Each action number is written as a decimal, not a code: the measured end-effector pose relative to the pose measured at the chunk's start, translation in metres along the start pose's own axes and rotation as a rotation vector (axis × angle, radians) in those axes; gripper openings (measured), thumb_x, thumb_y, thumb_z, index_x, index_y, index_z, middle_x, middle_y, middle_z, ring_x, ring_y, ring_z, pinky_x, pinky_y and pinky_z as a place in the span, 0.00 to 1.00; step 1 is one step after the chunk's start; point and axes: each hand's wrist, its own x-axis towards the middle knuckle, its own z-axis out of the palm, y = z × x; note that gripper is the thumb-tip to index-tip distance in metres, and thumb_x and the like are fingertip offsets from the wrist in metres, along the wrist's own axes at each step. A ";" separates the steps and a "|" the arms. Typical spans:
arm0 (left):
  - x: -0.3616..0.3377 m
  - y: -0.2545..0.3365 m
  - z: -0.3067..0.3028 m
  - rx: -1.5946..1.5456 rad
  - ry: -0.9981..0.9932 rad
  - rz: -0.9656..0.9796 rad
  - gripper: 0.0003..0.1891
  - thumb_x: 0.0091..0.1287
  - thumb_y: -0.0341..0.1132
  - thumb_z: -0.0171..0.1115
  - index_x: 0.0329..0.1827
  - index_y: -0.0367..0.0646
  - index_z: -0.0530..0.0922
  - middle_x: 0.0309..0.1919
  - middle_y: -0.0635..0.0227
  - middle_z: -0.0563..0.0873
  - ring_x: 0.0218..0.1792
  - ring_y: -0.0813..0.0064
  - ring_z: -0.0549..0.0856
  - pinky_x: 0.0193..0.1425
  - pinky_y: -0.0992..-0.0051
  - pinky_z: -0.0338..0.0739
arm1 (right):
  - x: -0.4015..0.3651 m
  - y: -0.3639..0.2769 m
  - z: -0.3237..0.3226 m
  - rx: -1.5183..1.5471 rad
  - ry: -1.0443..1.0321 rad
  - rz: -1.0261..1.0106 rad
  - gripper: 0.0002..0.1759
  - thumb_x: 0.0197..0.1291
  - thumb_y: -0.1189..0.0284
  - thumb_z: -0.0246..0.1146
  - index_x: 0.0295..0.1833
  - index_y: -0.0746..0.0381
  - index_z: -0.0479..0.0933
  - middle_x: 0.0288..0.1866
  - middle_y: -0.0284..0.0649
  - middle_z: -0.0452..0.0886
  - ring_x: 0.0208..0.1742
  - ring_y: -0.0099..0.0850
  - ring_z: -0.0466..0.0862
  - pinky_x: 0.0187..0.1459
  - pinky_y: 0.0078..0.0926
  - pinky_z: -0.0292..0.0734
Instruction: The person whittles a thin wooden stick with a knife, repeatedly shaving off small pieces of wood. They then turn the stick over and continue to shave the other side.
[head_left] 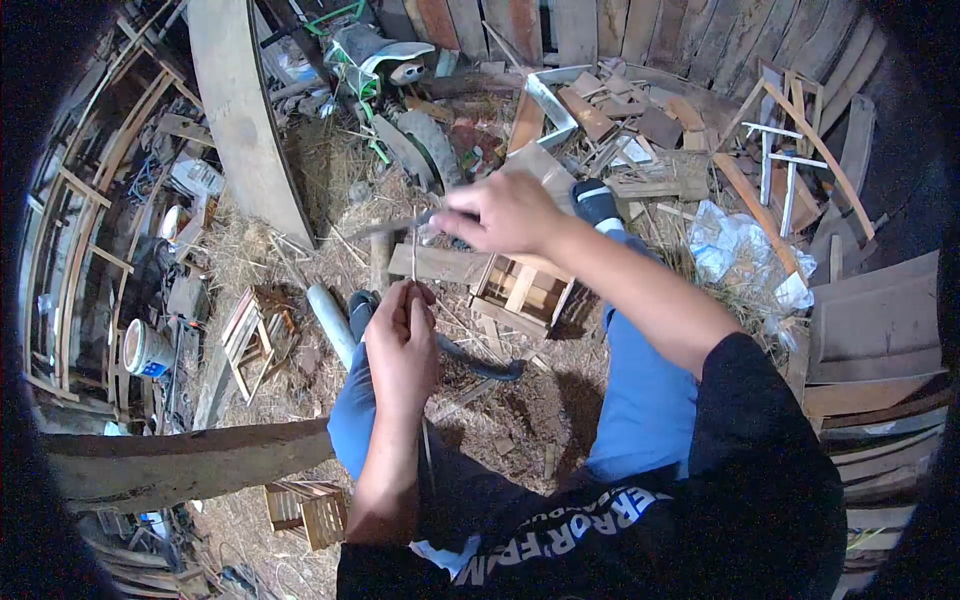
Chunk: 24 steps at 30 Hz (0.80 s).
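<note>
My left hand [403, 340] is closed around a thin light strip [414, 262], which stands up out of the fingers and also shows below the wrist. Above it and to the right, my right hand [500, 212] grips a knife-like tool [392, 225] whose blade points left and meets the upper part of the strip. The blade is slightly blurred. Beyond the hands, a small slatted wooden crate [522, 292] rests on the ground between my legs. A dark curved object [480, 365] lies just right of my left hand.
Small wooden frames [258, 335] lie at left, near a white bucket [148, 350]. A thick beam [190, 462] crosses the lower left. A tall board [245, 120] leans at the back. Scrap wood [640, 130] and plastic bags [730, 243] are at right.
</note>
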 end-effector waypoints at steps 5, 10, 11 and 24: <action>-0.001 0.002 -0.004 0.005 -0.041 -0.022 0.08 0.82 0.26 0.51 0.44 0.34 0.77 0.31 0.74 0.78 0.32 0.87 0.74 0.36 0.82 0.68 | 0.001 0.012 0.001 -0.092 0.001 0.140 0.25 0.71 0.48 0.64 0.29 0.55 0.82 0.17 0.45 0.77 0.21 0.47 0.83 0.25 0.47 0.74; -0.003 0.008 0.000 -0.059 0.006 -0.005 0.08 0.83 0.28 0.51 0.44 0.35 0.78 0.31 0.75 0.77 0.32 0.87 0.74 0.35 0.82 0.68 | -0.003 0.026 -0.001 0.169 0.052 0.294 0.23 0.72 0.51 0.64 0.31 0.58 0.82 0.20 0.46 0.79 0.23 0.47 0.84 0.26 0.46 0.73; -0.001 0.008 -0.002 -0.079 -0.007 -0.058 0.08 0.83 0.28 0.52 0.44 0.36 0.78 0.30 0.75 0.77 0.32 0.87 0.74 0.35 0.82 0.67 | -0.011 0.011 0.003 0.217 0.087 0.170 0.23 0.72 0.50 0.64 0.31 0.58 0.82 0.19 0.46 0.78 0.22 0.46 0.82 0.26 0.46 0.73; -0.007 0.008 -0.002 -0.139 -0.018 -0.089 0.07 0.83 0.28 0.53 0.51 0.33 0.79 0.35 0.74 0.81 0.33 0.88 0.75 0.36 0.84 0.69 | -0.001 0.004 0.002 0.157 -0.046 0.132 0.26 0.72 0.46 0.62 0.30 0.55 0.82 0.19 0.43 0.79 0.22 0.46 0.82 0.28 0.45 0.75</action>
